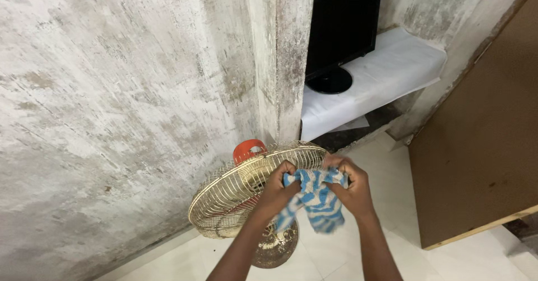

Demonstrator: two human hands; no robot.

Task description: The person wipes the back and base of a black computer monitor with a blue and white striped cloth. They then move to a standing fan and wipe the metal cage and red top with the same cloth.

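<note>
A blue and white striped cloth (316, 202) hangs between both my hands. My left hand (278, 190) grips its left upper corner and my right hand (351, 187) grips its right upper edge, fingers closed. Just behind and below the cloth stands a pedestal fan with a dusty cream wire cage (235, 194), an orange handle (249, 150) on top and a round dirty base (276, 248) on the floor. The cloth hangs over the near right part of the cage.
A rough stained concrete wall (112, 107) fills the left. A black monitor (342, 31) stands on a white-covered shelf (386, 73) in a recess. A brown wooden board (482, 141) leans at the right. The floor has pale tiles (414, 197).
</note>
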